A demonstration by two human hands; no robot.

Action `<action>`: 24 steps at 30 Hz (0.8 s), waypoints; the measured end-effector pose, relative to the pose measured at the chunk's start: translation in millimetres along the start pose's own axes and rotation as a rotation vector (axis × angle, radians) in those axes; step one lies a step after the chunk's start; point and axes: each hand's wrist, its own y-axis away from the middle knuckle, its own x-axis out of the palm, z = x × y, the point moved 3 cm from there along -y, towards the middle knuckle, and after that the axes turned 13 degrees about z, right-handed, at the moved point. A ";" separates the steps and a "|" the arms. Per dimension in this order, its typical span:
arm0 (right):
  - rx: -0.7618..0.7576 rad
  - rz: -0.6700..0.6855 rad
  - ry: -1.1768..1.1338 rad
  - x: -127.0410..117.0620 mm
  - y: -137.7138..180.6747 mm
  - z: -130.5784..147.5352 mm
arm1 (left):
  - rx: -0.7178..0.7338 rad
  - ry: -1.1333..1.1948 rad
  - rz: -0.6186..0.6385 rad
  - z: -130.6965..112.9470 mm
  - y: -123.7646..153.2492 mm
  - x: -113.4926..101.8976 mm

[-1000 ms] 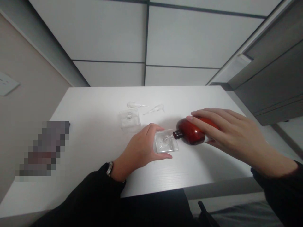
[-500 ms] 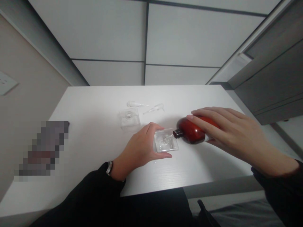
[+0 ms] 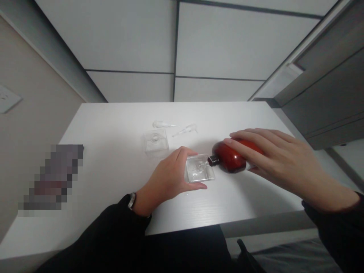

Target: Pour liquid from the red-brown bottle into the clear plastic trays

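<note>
My left hand (image 3: 173, 174) grips a small clear square container (image 3: 200, 175) on the table, thumb on the near side and fingers on the far side. Clear liquid runs into it from the mouth of a brown bottle (image 3: 229, 156), tilted nearly flat with its black-ringed neck over the container's right rim. My right hand (image 3: 273, 151) is wrapped over the bottle's body from above. Behind my left hand sits a second clear square piece (image 3: 156, 143) with a round ring in its top. Two clear tapered droppers, one on the left (image 3: 163, 124) and one on the right (image 3: 186, 130), lie beyond it.
The white table (image 3: 113, 178) runs back to pale panelled doors (image 3: 127, 38). On its left lies a pixelated flat object (image 3: 52, 178). A wall socket (image 3: 8, 99) is at far left, a grey cabinet (image 3: 327, 94) at right. The table's front edge is close to my body.
Almost nothing differs. Liquid keeps running from the bottle into the container, and both hands hold the same places; the view has shifted very slightly.
</note>
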 end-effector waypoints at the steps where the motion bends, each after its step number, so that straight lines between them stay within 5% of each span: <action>1: -0.003 0.002 0.000 0.1 -0.1 0.1 | 0.002 -0.002 -0.001 -0.1 0.1 -0.1; 24: 0.078 -0.003 -0.249 16.1 4.9 5.3 | 0.053 -0.075 -0.048 0.6 0.3 1.2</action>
